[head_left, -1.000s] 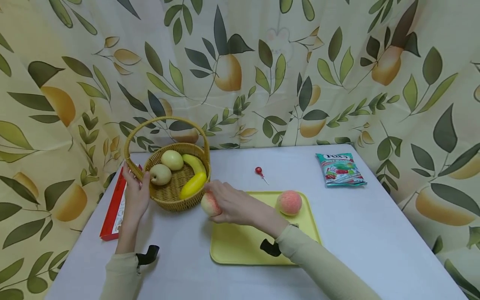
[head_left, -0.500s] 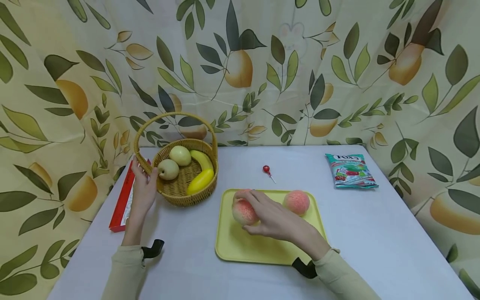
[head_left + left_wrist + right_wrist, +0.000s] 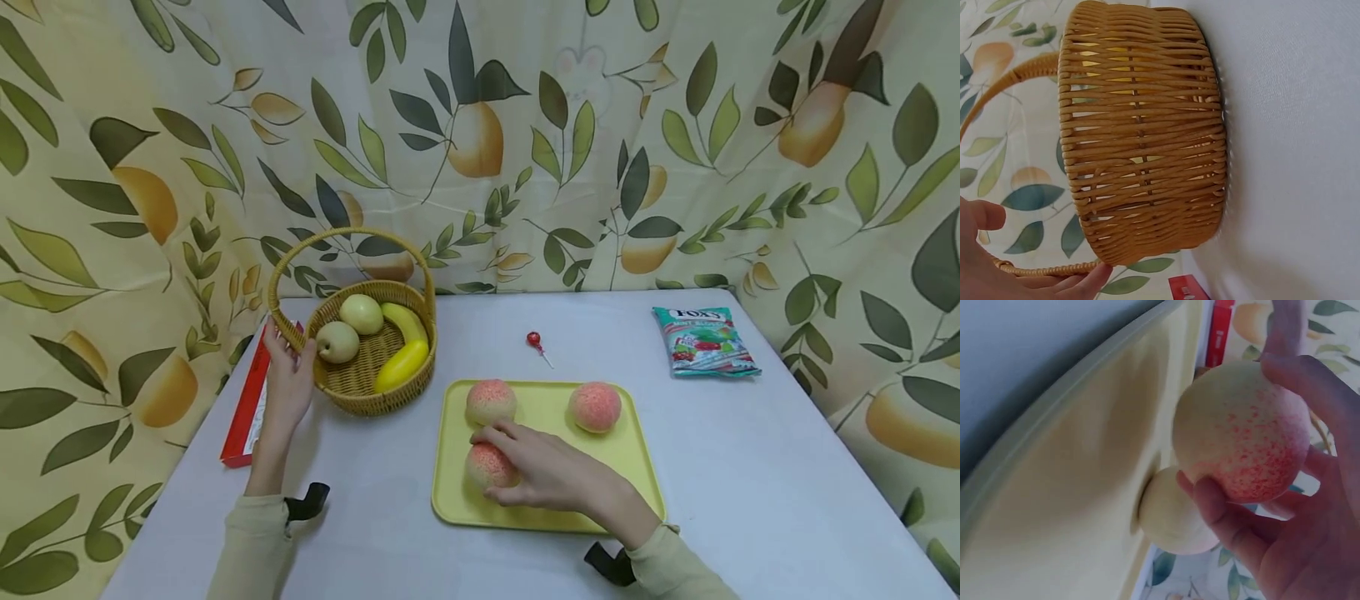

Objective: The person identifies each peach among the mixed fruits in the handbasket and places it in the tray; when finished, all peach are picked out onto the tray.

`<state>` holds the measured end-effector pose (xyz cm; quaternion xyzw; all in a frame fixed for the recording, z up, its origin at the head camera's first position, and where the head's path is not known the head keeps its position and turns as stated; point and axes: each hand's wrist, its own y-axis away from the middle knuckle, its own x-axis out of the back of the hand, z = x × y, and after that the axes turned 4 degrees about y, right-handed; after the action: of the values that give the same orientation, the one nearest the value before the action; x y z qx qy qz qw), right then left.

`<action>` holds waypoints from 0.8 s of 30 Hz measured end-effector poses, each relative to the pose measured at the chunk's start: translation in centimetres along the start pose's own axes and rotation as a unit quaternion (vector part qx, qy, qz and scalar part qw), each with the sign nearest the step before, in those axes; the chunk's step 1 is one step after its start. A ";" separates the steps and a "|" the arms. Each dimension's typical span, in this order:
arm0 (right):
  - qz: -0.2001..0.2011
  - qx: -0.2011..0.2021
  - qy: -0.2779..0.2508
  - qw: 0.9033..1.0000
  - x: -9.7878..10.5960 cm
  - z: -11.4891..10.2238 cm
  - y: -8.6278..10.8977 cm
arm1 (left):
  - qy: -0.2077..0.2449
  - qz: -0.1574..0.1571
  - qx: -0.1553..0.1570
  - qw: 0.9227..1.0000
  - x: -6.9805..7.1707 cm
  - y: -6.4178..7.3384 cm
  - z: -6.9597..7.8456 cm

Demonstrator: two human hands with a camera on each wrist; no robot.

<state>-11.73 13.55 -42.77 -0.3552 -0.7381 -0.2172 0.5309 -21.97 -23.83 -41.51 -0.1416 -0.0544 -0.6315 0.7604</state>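
My right hand holds a pink-and-cream peach low over the front left of a yellow tray. In the right wrist view, thumb and fingers curl round that peach, and a shadow falls on the tray wall side. Two more peaches rest on the tray, one at the back left and one at the back right. At the left, my left hand grips a wicker basket where its handle meets the rim. Inside lie two pale round fruits and a yellow banana.
A red box lies left of the basket, partly hidden by the left arm. Behind the tray is a red lollipop. A green candy bag lies at the back right, with a fruit-patterned curtain behind the table.
My right hand has carried the peach from beside the basket rightward over the tray, then toward its front, uncovering the back-left peach. My left hand stays at the basket.
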 end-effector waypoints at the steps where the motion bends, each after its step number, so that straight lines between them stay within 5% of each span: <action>1: -0.003 -0.003 0.006 1.000 -0.1 0.0 -0.1 | 0.002 0.001 -0.006 1.000 0.0 -0.1 -0.2; 10: -0.012 -0.016 0.034 0.999 -0.6 0.2 -0.7 | -0.001 -0.003 -0.014 1.000 0.3 -0.2 -0.7; 24: -0.021 -0.031 0.043 0.998 -0.8 0.5 -1.0 | 0.019 -0.007 -0.001 1.000 0.1 1.0 1.8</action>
<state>-12.63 13.03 -43.64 -0.3465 -0.7149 -0.2660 0.5459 -20.82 -23.29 -39.88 -0.1300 -0.0402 -0.6393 0.7568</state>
